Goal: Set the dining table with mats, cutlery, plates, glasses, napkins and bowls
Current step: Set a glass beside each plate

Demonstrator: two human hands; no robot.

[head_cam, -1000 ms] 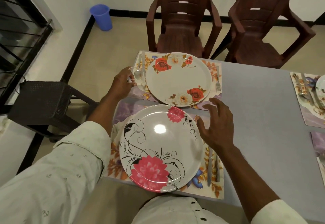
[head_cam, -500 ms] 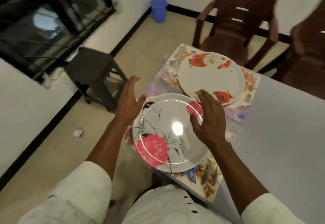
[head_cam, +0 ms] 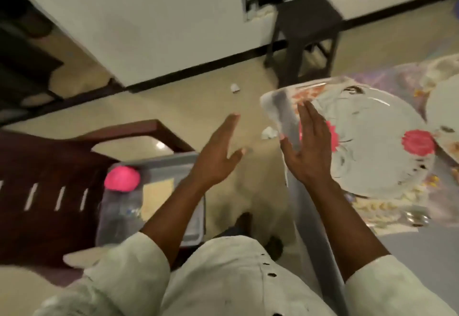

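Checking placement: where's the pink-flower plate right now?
Head view, right side: the pink-flower plate lies on a floral placemat at the table's near corner, just right of the open right hand.

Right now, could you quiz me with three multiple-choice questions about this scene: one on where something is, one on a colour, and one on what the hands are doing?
1. Where is the plate with the pink flowers?
A. On a patterned mat at the table's edge
B. On the dark stool
C. On the floor

2. What colour is the cap of the bottle at lower left?
A. Blue
B. Pink
C. Green

3. How are the two hands?
A. Both gripping the plate
B. Both open, fingers straight, holding nothing
C. One holding a fork

Answers:
1. A, the plate lies on the floral mat at the table's near edge.
2. B, the cap is bright pink.
3. B, the left hand and right hand have straight fingers, and neither grips anything.
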